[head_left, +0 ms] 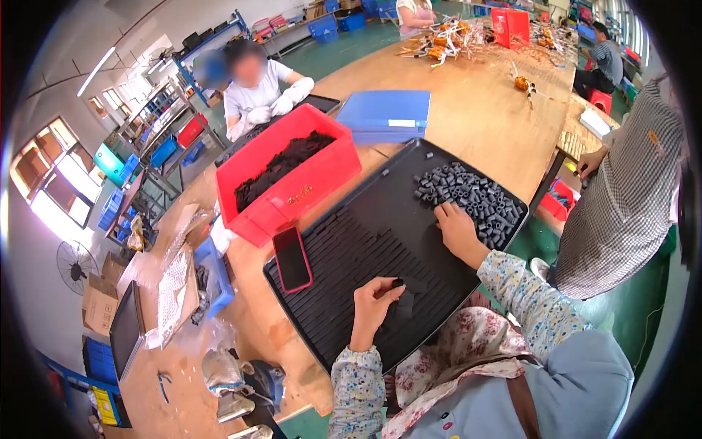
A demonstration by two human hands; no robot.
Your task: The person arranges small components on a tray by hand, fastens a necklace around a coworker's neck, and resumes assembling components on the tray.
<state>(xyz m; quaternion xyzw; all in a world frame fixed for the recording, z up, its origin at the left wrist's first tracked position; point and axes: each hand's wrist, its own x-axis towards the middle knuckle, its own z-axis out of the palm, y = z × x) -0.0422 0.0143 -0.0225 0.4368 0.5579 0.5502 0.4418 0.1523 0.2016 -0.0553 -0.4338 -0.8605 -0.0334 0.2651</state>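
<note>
Inside a busy workshop, a person in floral-print sleeves is leaning over a smooth, matte black tray (398, 196) with rounded corners and a raised lip, which is lying on a pale wooden table (281, 333). The left hand (371, 304) is pinching a small black piece (398, 282) between thumb and forefinger, just above a few thin, flat dark patches (404, 301) on the tray. The right hand (459, 230) is reaching to the near edge of a loose heap of short, hollow grey-black tubes (468, 194), its fingers slightly bent; whether they are gripping a tube, an onlooker cannot tell

Narrow dark strips (351, 256) are running in close parallel rows across the tray's other side, giving it a ribbed look. A glossy, dark-screened phone in a red case (292, 260) is resting over the tray's edge beside those rows. Past the phone, a rigid red plastic bin (307, 196) is holding a rumpled mass of soft-looking black pieces (285, 167), and a flat-topped blue box (384, 110) with 1 white label is sitting beside it. Across the table, 1 person in a white top and white gloves (252, 95) is working, while 1 more in checked clothing (621, 190) is standing at the right
</note>
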